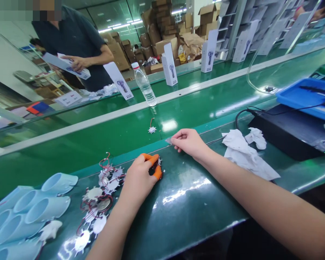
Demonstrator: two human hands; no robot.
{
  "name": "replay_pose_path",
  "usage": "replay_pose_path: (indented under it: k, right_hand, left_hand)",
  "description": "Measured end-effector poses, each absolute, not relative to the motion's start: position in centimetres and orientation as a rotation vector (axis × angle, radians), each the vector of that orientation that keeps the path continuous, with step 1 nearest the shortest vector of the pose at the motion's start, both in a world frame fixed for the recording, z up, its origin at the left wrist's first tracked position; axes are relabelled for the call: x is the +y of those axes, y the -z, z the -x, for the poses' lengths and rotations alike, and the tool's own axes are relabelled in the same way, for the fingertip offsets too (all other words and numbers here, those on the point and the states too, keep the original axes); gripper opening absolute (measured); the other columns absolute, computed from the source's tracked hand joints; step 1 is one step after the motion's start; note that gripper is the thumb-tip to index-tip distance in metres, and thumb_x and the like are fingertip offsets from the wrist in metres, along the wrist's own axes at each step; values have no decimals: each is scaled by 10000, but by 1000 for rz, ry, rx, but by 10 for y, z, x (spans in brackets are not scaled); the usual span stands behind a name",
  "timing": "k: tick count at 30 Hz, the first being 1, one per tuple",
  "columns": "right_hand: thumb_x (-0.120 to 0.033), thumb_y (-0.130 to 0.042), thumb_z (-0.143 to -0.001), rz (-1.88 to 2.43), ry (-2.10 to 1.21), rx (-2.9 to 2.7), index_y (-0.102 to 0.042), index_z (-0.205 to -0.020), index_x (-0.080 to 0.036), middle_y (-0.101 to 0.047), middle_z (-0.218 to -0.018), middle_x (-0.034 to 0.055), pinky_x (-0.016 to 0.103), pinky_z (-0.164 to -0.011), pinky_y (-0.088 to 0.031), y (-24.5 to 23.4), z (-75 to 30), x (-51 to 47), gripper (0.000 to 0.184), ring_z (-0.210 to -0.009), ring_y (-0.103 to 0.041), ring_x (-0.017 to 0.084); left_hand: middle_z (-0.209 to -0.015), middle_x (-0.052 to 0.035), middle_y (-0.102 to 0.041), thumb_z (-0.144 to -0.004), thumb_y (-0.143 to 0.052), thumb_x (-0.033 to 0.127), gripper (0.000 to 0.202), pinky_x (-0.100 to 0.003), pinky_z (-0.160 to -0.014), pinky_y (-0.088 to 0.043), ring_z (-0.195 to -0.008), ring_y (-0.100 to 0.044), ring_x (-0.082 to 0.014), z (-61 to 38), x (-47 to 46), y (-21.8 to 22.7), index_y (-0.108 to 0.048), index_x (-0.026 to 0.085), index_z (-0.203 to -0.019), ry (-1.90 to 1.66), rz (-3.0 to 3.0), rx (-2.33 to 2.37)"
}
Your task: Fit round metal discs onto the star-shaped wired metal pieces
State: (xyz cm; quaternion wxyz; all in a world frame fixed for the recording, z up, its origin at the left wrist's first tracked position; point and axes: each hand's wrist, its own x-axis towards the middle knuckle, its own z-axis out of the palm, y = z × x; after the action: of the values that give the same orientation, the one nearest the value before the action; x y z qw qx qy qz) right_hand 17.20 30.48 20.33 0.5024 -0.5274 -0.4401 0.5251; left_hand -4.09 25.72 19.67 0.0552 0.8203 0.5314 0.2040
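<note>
My left hand [141,177], with orange finger cots on its fingertips, is closed around a small round part [159,161] with short spokes, mostly hidden by the fingers. My right hand [188,143] pinches a small, thin, clear piece [168,141] between thumb and forefinger, just above the bench edge. Left of my left hand lies a loose heap of white round spoked parts [113,185] with red wires. A single spoked part [152,130] with a red wire rests on the green belt beyond my hands.
Light blue plastic tubes [47,208] crowd the bench's left end. Crumpled white tissue [243,155] lies right, beside a black box [284,133] bearing a blue tray [308,95]. A water bottle [144,85] and several white cartons [169,66] stand farther back. Opposite, a person [78,47] holds a carton.
</note>
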Motion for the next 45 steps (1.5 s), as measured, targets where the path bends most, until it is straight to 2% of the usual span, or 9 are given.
replay_pose_path:
  k: [7,12,16,21,28,35,45]
  right_hand:
    - [-110,-750,-719,1295,-1268,-1075,-650,-722,-150,-649,-526,-9,184,-425,-463,-199,-173,307,107,-442,-579,99]
    - [-119,-749,-732,1289,-1254,-1091,-653,-726,-149,-654,-534,-3,183,-429,-474,-197,-175,309,101,-447,-588,100]
    - [-123,-767,-723,1286,-1253,-1147,-656,-733,-154,-662,-543,2,193,-436,-500,-197,-174,307,115,-456,-609,113]
    - [-39,-716,-725,1269,-1504,-1230,-661,-696,-144,-681,-540,20,203,-458,-543,-204,-167,294,122,-459,-646,132]
    - [-46,-727,-768,1199,-1706,-1230,-672,-711,-140,-702,-548,29,191,-501,-581,-205,-160,286,123,-504,-696,142]
    - [-34,-708,-812,1209,-1745,-1187,-648,-715,-153,-698,-538,22,204,-501,-588,-197,-153,286,165,-512,-708,157]
    - [-5,-674,-839,1237,-1770,-1078,-637,-697,-149,-692,-520,29,191,-494,-577,-201,-150,285,205,-486,-693,144]
  left_hand:
    - [-1005,-88,-667,-915,-546,276,304,-368,-867,-560,-930,-659,-246,35,255,-195,-735,244,-1151,-564,-2657,1620]
    - [-1110,-87,-670,-888,-583,282,330,-373,-899,-576,-965,-677,-232,44,257,-204,-716,228,-1186,-622,-2422,1479]
    - [-1125,-72,-691,-846,-612,261,308,-362,-886,-598,-939,-697,-214,48,258,-211,-745,239,-1122,-643,-2176,1477]
    - [-1167,-85,-708,-786,-708,323,301,-386,-902,-612,-930,-725,-219,50,261,-212,-765,223,-1065,-699,-1845,1507]
    - [-1188,-123,-739,-688,-832,407,500,-475,-930,-600,-1015,-715,-286,57,264,-210,-752,181,-1127,-736,-1535,1482]
    - [-1181,-123,-738,-705,-828,365,399,-487,-982,-572,-1009,-723,-287,47,259,-217,-770,190,-1059,-772,-1655,1475]
    - [-1178,-125,-723,-748,-799,344,376,-476,-953,-577,-993,-721,-279,54,262,-210,-760,198,-1093,-767,-1720,1429]
